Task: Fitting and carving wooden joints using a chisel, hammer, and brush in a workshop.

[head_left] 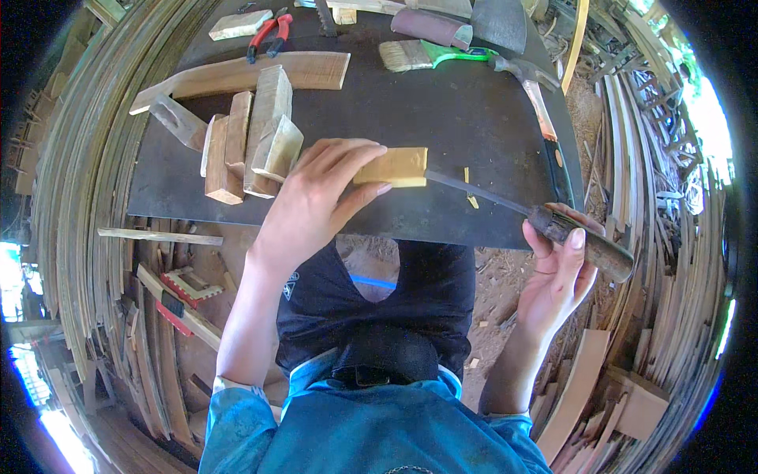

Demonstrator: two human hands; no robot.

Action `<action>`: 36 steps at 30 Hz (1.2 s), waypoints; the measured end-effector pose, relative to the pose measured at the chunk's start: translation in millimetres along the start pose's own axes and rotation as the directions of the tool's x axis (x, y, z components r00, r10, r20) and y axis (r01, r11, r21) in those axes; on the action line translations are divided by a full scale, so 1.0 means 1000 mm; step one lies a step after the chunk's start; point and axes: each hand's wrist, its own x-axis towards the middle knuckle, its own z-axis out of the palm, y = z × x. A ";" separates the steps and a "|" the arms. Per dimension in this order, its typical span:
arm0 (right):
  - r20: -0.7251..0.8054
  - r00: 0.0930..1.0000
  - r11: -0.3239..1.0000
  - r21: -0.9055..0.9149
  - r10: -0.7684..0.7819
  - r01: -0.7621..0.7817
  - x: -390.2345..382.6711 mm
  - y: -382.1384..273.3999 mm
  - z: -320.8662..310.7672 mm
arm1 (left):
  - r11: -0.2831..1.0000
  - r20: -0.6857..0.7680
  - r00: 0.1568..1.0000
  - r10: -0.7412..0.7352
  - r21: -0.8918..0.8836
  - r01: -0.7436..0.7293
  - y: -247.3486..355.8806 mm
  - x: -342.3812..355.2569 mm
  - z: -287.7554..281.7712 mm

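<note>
My left hand is closed round a small yellowish wood block, pinned between thumb and fingers over the front part of the dark table. In my right hand is a chisel with a worn wooden handle, the fingers wrapped round it near the blade. Its long thin blade slants up to the left and meets the right end of the block. Whether the tip cuts into the wood is too small to tell. Thin wood shavings lie beneath the blade.
Left of the block stand several wood offcuts and a long board. Farther back lie red-handled pliers, a green-handled brush and a sandpaper sheet. A hammer rests along the right edge. Stacked timber flanks the table.
</note>
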 end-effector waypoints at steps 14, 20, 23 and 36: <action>-0.022 1.000 1.000 0.007 -0.019 0.019 -0.007 0.005 -0.004 | 0.988 -0.176 0.984 -0.003 0.151 0.030 -0.013 0.026 0.014; -0.095 0.994 0.999 -0.024 -0.045 0.043 -0.005 0.004 -0.019 | 0.989 -0.161 0.986 0.051 0.146 -0.028 -0.006 0.019 0.017; -0.119 0.991 0.998 -0.022 -0.059 0.057 -0.005 0.001 -0.028 | 0.983 -0.146 0.987 0.067 0.177 -0.040 0.003 0.013 0.017; -0.217 0.959 0.982 -0.092 -0.181 0.164 -0.014 -0.012 -0.088 | 0.974 -0.195 0.975 -0.104 0.176 0.139 0.037 0.020 0.034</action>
